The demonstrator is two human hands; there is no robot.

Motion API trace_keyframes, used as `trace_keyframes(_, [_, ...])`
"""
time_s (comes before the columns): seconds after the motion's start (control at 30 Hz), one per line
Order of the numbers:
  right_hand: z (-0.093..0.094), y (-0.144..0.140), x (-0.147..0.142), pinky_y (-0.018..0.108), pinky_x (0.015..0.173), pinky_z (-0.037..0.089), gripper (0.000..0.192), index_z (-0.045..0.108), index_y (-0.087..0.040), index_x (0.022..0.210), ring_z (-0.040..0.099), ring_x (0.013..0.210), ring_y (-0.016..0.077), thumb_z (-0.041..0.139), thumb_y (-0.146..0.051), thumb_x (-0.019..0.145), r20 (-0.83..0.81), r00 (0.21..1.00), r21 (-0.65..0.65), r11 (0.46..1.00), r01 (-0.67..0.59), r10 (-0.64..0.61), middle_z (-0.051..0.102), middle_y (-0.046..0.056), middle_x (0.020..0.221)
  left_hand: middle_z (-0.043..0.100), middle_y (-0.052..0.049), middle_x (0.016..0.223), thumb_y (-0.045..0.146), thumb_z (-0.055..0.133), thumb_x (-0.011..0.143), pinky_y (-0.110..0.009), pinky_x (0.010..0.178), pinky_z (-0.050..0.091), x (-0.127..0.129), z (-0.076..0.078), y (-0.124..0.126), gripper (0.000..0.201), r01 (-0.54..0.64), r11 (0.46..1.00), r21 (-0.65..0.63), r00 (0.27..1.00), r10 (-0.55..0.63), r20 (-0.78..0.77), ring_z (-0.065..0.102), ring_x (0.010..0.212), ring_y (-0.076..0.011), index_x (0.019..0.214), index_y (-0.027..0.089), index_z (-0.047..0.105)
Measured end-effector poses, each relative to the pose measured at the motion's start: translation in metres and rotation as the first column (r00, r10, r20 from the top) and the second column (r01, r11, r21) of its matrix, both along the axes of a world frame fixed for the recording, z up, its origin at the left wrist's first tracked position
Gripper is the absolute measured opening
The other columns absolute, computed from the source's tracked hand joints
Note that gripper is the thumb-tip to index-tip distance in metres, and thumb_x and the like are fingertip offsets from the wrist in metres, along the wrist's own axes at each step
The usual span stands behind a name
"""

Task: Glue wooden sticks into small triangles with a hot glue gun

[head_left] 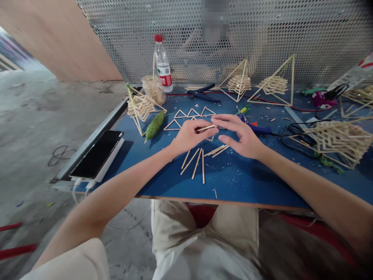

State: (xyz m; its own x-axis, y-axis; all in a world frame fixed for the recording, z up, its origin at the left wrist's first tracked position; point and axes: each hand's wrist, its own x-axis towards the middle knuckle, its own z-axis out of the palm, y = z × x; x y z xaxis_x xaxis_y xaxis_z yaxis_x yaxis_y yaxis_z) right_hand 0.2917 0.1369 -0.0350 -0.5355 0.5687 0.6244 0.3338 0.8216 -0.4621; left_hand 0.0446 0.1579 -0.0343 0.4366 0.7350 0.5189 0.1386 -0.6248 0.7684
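Observation:
Over the blue table, my left hand (pixel 190 135) is closed on a thin wooden stick (pixel 206 128), pinched between thumb and fingers. Facing it, my right hand (pixel 240 134) has its thumb and fingers apart, the fingertips close to the stick's end; I see nothing held in it. Several small stick triangles (pixel 180 114) lie flat just beyond my hands, partly hidden by them. Nearer to me, loose wooden sticks (pixel 197 165) are fanned out on the table. A blue-handled tool with a cord, perhaps a glue gun (pixel 260 129), lies beside my right hand.
A phone (pixel 97 153) with white cables lies at the left edge. Behind stand a jar (pixel 153 90), a water bottle (pixel 163 66), pliers (pixel 204 94) and stick pyramids (pixel 239 81). Green yarn (pixel 154 125) lies left. A larger stick structure (pixel 344 140) and black cables (pixel 297 134) lie right.

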Motion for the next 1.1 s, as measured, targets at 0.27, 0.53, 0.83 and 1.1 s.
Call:
trace_keyframes(0.27, [-0.0026, 0.002, 0.0017, 0.064, 0.128, 0.046, 0.069, 0.044, -0.042, 0.175, 0.057, 0.152, 0.0351, 0.066, -0.04, 0.109, 0.108, 0.994, 0.096, 0.995, 0.007, -0.017, 0.06, 0.005, 0.169, 0.085, -0.006, 0.092, 0.057, 0.086, 0.093, -0.026, 0.069, 0.052, 0.0002, 0.0, -0.001, 0.038, 0.002, 0.994, -0.111, 0.998, 0.005, 0.063, 0.067, 0.076, -0.0143, 0.102, 0.021, 0.091])
trace_keyframes(0.53, [-0.0081, 0.003, 0.0014, 0.066, 0.13, 0.043, 0.086, 0.019, -0.043, 0.183, 0.05, 0.159, 0.0359, 0.065, -0.049, 0.11, 0.144, 0.989, 0.045, 0.998, -0.045, 0.038, 0.048, 0.008, 0.179, 0.086, -0.005, 0.1, 0.063, 0.089, 0.089, -0.03, 0.083, 0.06, 0.003, -0.0073, 0.0027, 0.043, 0.044, 0.983, -0.178, 0.987, -0.015, 0.163, 0.074, 0.086, -0.0165, 0.105, 0.024, 0.092])
trace_keyframes(0.83, [-0.0064, 0.0022, -0.0004, 0.061, 0.129, 0.046, 0.07, 0.04, -0.045, 0.176, 0.057, 0.154, 0.0334, 0.065, -0.049, 0.111, 0.025, 1.0, 0.033, 0.999, -0.016, 0.015, 0.059, 0.006, 0.169, 0.085, -0.005, 0.094, 0.06, 0.083, 0.096, -0.027, 0.068, 0.054, 0.0006, -0.0073, 0.0049, 0.038, 0.019, 0.995, -0.103, 0.997, -0.012, 0.071, 0.07, 0.075, -0.0144, 0.106, 0.023, 0.091])
trace_keyframes(1.1, [-0.0095, 0.0051, 0.002, 0.065, 0.132, 0.04, 0.082, 0.025, -0.047, 0.18, 0.047, 0.161, 0.0365, 0.065, -0.055, 0.11, 0.082, 0.997, 0.04, 0.999, -0.014, 0.011, 0.048, 0.005, 0.178, 0.087, -0.009, 0.112, 0.05, 0.084, 0.098, -0.03, 0.087, 0.064, 0.0033, -0.007, 0.0007, 0.036, -0.149, 0.983, 0.106, 0.984, 0.137, 0.118, 0.079, 0.093, -0.0175, 0.117, 0.02, 0.084])
